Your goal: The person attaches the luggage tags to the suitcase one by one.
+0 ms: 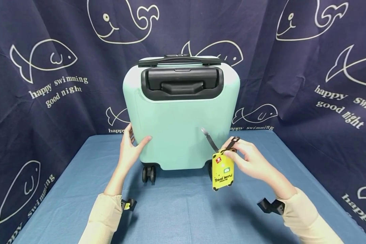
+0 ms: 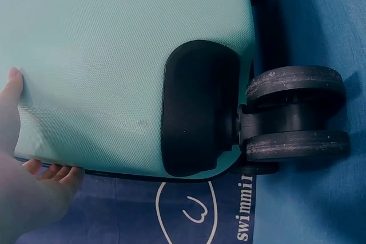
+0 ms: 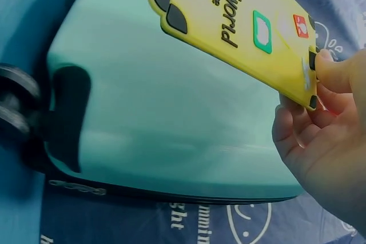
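Note:
A mint-green suitcase (image 1: 180, 132) stands upright on its wheels, with its black handles toward the top. My left hand (image 1: 129, 147) holds its lower left side, the thumb on the front face and the fingers round the side edge. In the left wrist view, the fingertips lie along that edge, away from the black wheel (image 2: 297, 144). My right hand (image 1: 247, 157) pinches a yellow luggage tag (image 1: 222, 173) by its top end, in front of the suitcase's lower right corner. The tag's black strap (image 1: 211, 142) is unfastened, its free end sticking up to the left.
Blue cloth (image 1: 183, 210) covers the table under the suitcase. Behind and at both sides hangs a dark blue curtain (image 1: 103, 84) with white whale and fish drawings. A small black wrist camera (image 1: 271, 206) sits at the right sleeve.

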A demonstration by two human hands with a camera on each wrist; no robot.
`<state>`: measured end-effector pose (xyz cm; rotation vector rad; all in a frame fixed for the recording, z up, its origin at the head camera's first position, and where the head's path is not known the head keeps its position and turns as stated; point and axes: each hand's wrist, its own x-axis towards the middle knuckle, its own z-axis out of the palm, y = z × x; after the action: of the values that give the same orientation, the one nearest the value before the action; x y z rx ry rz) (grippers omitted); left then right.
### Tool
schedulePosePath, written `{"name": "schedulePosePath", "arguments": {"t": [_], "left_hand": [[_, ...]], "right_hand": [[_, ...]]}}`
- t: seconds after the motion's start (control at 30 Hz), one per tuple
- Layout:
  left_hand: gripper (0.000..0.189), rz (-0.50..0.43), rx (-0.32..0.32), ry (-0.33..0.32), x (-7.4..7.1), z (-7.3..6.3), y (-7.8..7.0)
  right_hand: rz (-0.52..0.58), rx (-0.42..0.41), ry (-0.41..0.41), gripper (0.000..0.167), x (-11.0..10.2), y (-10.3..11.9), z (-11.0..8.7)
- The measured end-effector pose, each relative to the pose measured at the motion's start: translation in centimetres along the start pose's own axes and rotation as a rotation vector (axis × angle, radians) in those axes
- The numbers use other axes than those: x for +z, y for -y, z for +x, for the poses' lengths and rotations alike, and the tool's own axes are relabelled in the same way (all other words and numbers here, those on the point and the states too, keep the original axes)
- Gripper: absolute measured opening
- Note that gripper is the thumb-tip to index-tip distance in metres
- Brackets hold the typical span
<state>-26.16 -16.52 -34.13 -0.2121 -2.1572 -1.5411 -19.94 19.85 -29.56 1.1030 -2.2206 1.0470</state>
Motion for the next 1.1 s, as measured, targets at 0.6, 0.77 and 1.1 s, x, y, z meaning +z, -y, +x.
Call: {"name": "schedulePosePath", "arguments": {"t": [0.6,0.77,1.1], "left_hand": [[0.082,-0.004,0.018,-0.019,-0.1,-0.2,0.5],[0.082,-0.008,0.026,-0.012,0.0,-0.1,0.4],[0.081,-0.006,0.034,-0.022,0.1,0.0,0.5]], "right_hand": [[-0.038,-0.073,-0.087,0.023,-1.6,1.7,3.0],[-0.053,-0.121,-0.116,0.024,-1.9,1.7,3.7],[-0.079,-0.156,-0.169,0.023,-2.4,1.4,4.7]]}}
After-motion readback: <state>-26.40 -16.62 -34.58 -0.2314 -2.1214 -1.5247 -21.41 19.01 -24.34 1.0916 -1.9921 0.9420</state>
